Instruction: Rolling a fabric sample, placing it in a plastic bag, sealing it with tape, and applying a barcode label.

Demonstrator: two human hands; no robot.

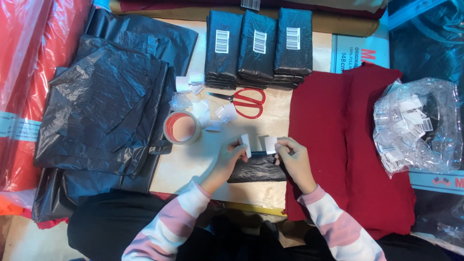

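My left hand [231, 159] pinches a small white label [245, 143] between thumb and fingers. My right hand [293, 157] holds another small white sticker piece [270, 144] just to the right of it. Both hands hover over a small folded black plastic packet [257, 169] lying on the wooden table [193, 164]. The packet's top edge sits right under the two labels.
Red-handled scissors [244, 101] and a tape roll [182, 127] lie beyond the hands, among loose white label scraps [212, 113]. Three stacks of wrapped black packets [258, 46] stand at the back. Loose black bags [101, 106] lie left, red cloth [348, 140] right, a clear bag of labels [415, 125] far right.
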